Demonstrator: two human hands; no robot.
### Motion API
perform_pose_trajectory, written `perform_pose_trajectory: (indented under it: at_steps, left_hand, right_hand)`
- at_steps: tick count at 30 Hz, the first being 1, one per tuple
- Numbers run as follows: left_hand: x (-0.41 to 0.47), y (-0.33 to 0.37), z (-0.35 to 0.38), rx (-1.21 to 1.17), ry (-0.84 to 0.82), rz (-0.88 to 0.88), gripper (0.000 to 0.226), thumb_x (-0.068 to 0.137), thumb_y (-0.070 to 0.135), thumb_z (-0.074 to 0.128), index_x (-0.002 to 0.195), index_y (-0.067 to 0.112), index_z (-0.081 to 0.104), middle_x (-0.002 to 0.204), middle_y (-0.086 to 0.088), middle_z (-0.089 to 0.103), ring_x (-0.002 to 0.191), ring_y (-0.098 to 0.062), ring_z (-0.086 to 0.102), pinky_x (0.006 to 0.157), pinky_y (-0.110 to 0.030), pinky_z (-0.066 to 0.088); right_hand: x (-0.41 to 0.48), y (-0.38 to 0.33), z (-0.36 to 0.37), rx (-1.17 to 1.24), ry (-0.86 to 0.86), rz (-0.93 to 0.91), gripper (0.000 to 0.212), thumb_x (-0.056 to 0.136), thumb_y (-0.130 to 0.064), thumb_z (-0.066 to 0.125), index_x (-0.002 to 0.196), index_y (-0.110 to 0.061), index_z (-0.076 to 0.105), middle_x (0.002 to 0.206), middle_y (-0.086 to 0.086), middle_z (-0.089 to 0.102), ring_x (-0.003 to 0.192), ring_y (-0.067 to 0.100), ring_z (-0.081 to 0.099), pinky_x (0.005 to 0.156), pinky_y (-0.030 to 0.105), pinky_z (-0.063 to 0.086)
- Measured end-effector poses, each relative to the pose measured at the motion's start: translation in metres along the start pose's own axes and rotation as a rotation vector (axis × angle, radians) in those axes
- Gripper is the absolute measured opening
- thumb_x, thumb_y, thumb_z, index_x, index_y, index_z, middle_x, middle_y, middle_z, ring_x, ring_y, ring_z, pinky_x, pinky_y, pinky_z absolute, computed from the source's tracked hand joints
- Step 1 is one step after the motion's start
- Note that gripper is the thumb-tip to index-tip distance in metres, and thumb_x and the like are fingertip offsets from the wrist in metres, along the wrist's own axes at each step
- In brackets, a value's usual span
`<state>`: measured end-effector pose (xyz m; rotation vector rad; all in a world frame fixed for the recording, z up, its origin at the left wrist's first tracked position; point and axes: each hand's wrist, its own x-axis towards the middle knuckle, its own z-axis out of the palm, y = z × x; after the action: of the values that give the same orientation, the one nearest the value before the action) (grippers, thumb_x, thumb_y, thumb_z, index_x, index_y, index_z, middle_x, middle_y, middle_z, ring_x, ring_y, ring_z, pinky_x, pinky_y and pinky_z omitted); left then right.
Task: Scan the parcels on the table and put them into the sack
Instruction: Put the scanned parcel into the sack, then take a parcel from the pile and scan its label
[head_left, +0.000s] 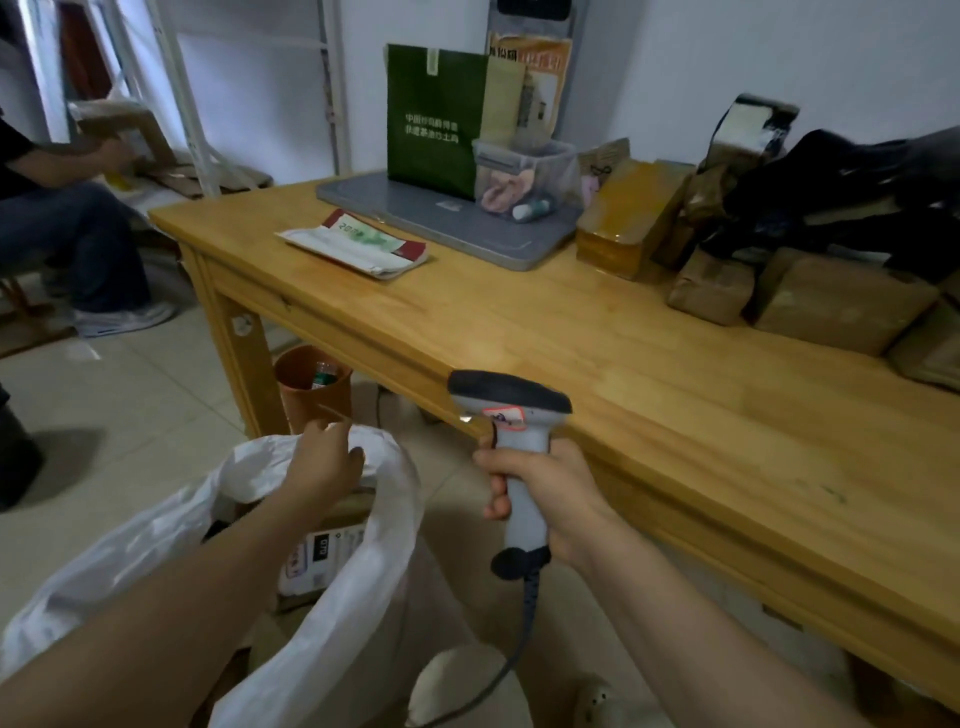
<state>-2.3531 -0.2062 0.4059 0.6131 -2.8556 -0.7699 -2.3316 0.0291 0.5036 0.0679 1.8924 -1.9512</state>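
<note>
**At the wooden table (623, 364), scanner held, sack open beside me**

A long pale-wood table runs from the far left to the near right of a white-walled room with a tiled floor. I stand at its near edge.

My right hand (540, 488) is wrapped firmly round the handle of a grey barcode scanner (511, 405). Its dark head points left, level with the table's edge, and its cable (519, 649) hangs down below my wrist.

My left hand (324, 462) hangs over the mouth of the white sack (384, 519), which stands open on the floor to the near left of the table. The fingers are loose and slightly bent, and I see nothing held in them. Whether the thumb touches the sack's rim I cannot tell. Inside the sack lies a labelled parcel (322, 551), partly hidden by my forearm.

The parcels waiting on the table are well apart from my hands. A flat white and red envelope (358, 244) lies towards the far left. A heap of brown taped boxes (711, 283) and black bags (831, 171) is crowded at the far right.

Between them a grey board (467, 234) carries an upright green bag (436, 119) and a clear plastic tub (524, 176). An orange bin (306, 384) stands under the table by its left leg. At the far left another person (67, 228) sits handling cardboard.
</note>
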Motion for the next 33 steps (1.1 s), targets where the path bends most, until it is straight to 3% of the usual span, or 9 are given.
perform_pose_trajectory:
  at_steps: [2, 3, 5, 9, 18, 22, 25, 30, 33]
  left_hand:
    - [0.016, 0.046, -0.017, -0.081, 0.145, 0.174, 0.024, 0.093, 0.014, 0.046, 0.109, 0.008, 0.063, 0.117, -0.015, 0.057, 0.114, -0.035, 0.052, 0.085, -0.036, 0.042]
    - [0.025, 0.071, -0.025, -0.128, 0.184, 0.224, 0.028, 0.094, 0.014, 0.047, 0.118, 0.008, 0.062, 0.123, -0.014, 0.054, 0.118, -0.033, 0.049, 0.091, -0.037, 0.041]
    - [0.036, 0.123, -0.034, -0.156, 0.204, 0.282, 0.038, 0.097, 0.017, 0.051, 0.135, 0.012, 0.051, 0.138, -0.010, 0.045, 0.126, -0.026, 0.044, 0.102, -0.034, 0.038]
    - [0.067, 0.221, -0.035, -0.160, 0.165, 0.382, 0.050, 0.094, 0.028, 0.058, 0.140, 0.013, 0.046, 0.140, -0.008, 0.046, 0.126, -0.024, 0.045, 0.103, -0.035, 0.040]
    - [0.182, 0.363, 0.013, -0.200, -0.028, 0.319, 0.102, 0.061, 0.069, 0.070, 0.141, 0.013, 0.042, 0.141, -0.014, 0.046, 0.131, -0.034, 0.041, 0.105, -0.049, 0.040]
    - [0.232, 0.396, 0.046, -0.176, -0.059, 0.187, 0.133, 0.060, 0.068, 0.076, 0.153, 0.010, 0.000, 0.160, -0.017, 0.005, 0.147, -0.035, 0.008, 0.118, -0.050, 0.015]
    - [0.260, 0.410, 0.059, -0.176, -0.048, 0.130, 0.145, 0.053, 0.068, 0.080, 0.152, 0.009, -0.009, 0.160, -0.017, 0.001, 0.147, -0.036, 0.004, 0.118, -0.054, 0.011]
    - [0.256, 0.411, 0.052, -0.173, -0.029, 0.153, 0.119, 0.059, 0.066, 0.075, 0.149, 0.011, 0.020, 0.151, -0.020, 0.028, 0.139, -0.038, 0.026, 0.113, -0.050, 0.029]
    - [0.238, 0.394, 0.037, -0.330, -0.117, 0.144, 0.114, 0.040, 0.073, 0.069, 0.138, 0.021, 0.043, 0.139, -0.011, 0.047, 0.128, -0.033, 0.042, 0.106, -0.048, 0.040]
  right_hand:
    - [0.002, -0.022, -0.012, 0.116, -0.002, -0.002, 0.005, 0.084, 0.001, 0.065, 0.086, -0.003, 0.062, 0.052, 0.006, 0.050, 0.039, 0.016, 0.045, 0.050, 0.030, 0.048]
    - [0.004, -0.033, -0.020, 0.176, 0.001, 0.000, 0.006, 0.084, 0.001, 0.065, 0.083, -0.004, 0.061, 0.052, 0.006, 0.049, 0.039, 0.015, 0.044, 0.049, 0.029, 0.048]
    - [0.009, -0.056, -0.039, 0.270, 0.032, -0.006, 0.008, 0.084, 0.000, 0.065, 0.079, -0.005, 0.060, 0.051, 0.007, 0.050, 0.039, 0.015, 0.044, 0.047, 0.027, 0.049]
    - [0.030, -0.102, -0.089, 0.379, 0.142, -0.026, 0.012, 0.084, -0.003, 0.066, 0.078, -0.005, 0.055, 0.053, 0.005, 0.049, 0.037, 0.014, 0.045, 0.045, 0.027, 0.050]
    - [0.112, -0.159, -0.201, 0.384, 0.287, -0.056, 0.013, 0.087, -0.004, 0.061, 0.076, -0.005, 0.054, 0.050, 0.004, 0.048, 0.035, 0.013, 0.045, 0.043, 0.026, 0.051]
    - [0.146, -0.158, -0.218, 0.328, 0.221, -0.038, 0.007, 0.086, -0.004, 0.063, 0.082, -0.003, 0.057, 0.050, 0.005, 0.050, 0.035, 0.013, 0.046, 0.043, 0.027, 0.051]
    - [0.161, -0.155, -0.224, 0.310, 0.176, -0.050, 0.008, 0.085, -0.004, 0.065, 0.081, -0.002, 0.058, 0.050, 0.005, 0.051, 0.036, 0.014, 0.046, 0.045, 0.027, 0.052]
    - [0.162, -0.149, -0.227, 0.271, 0.216, -0.084, 0.008, 0.083, -0.003, 0.066, 0.084, -0.001, 0.058, 0.051, 0.006, 0.052, 0.036, 0.015, 0.047, 0.046, 0.028, 0.053]
    - [0.145, -0.147, -0.227, 0.349, 0.245, -0.059, 0.008, 0.084, -0.002, 0.065, 0.085, -0.002, 0.057, 0.049, 0.005, 0.051, 0.035, 0.014, 0.046, 0.044, 0.027, 0.052]
